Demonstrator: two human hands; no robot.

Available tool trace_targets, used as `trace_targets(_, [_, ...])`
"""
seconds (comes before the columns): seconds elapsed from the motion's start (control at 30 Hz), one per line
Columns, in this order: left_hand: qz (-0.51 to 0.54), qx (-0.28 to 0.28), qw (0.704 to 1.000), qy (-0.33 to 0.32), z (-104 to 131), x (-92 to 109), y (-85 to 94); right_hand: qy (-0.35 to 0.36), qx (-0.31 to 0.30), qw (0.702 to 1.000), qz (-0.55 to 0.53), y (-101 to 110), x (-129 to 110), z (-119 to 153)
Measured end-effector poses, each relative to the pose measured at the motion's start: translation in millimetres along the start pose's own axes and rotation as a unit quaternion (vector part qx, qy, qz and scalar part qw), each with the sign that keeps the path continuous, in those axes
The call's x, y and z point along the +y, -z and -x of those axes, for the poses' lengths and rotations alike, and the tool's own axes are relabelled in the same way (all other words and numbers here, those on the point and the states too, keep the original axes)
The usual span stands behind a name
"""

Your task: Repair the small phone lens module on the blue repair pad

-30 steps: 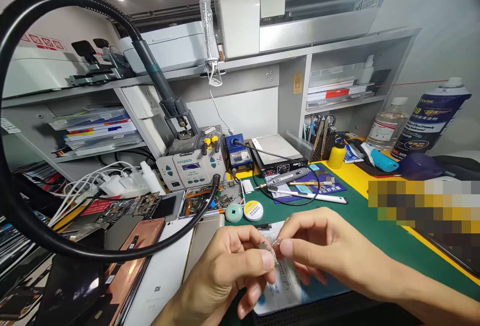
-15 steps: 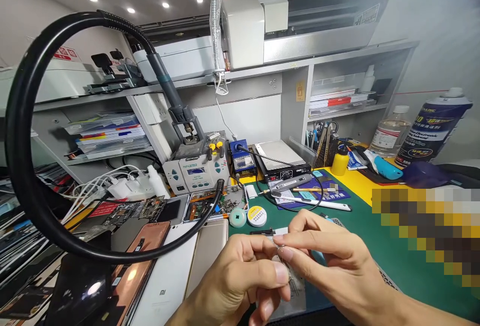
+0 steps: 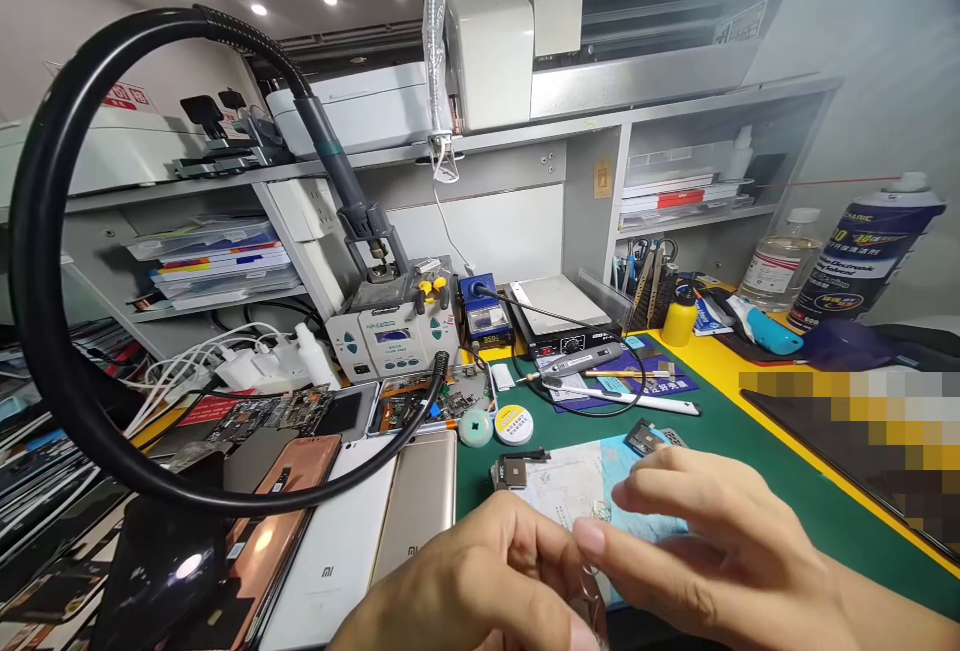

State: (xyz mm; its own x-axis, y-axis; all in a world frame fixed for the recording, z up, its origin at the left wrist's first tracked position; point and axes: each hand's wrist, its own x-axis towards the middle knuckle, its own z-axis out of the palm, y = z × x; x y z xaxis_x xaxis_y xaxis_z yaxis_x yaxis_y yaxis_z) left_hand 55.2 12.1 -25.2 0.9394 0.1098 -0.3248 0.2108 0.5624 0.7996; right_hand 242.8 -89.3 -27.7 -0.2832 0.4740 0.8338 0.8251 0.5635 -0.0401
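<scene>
Low in the view, my left hand (image 3: 495,581) is closed, its fingers curled round something thin and shiny that I cannot make out. My right hand (image 3: 712,541) is beside it on the right, thumb touching near the left fingertips, with its index finger raised apart from the thumb. Between the hands and just beyond them, a small clear coil-like piece (image 3: 601,510) shows over a white and blue sheet (image 3: 562,476). A small metal part (image 3: 513,472) lies at the sheet's left edge, and a dark module (image 3: 645,437) at its far right corner.
On the green mat (image 3: 750,461) are a white brush (image 3: 637,397) and two round tins, one yellow-labelled (image 3: 514,423). Phones, including a white one (image 3: 330,551), lie at left under a thick black hose (image 3: 225,503). A hot-air station (image 3: 394,336) stands behind.
Both hands have moved lower and nearer to me. My right index finger has lifted away from the thumb. More of the sheet and the parts on it now show.
</scene>
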Motion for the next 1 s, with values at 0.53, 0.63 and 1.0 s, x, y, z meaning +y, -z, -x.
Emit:
trace_targets(0.53, [-0.057,0.069,0.993,-0.073,8.7,4.8,0.2,-0.039,0.019,0.999,-0.005,-7.9,6.4,-2.4])
trace_targets(0.63, [-0.149,0.156,0.968,-0.125,12.8,10.5,-4.6,-0.128,0.011,0.984,-0.125,-8.0,8.3,-9.5])
trace_targets(1.0, [-0.516,0.389,0.739,-0.192,-6.2,-4.5,-21.1,-0.561,-0.237,0.671,-0.423,-14.1,20.1,-33.2])
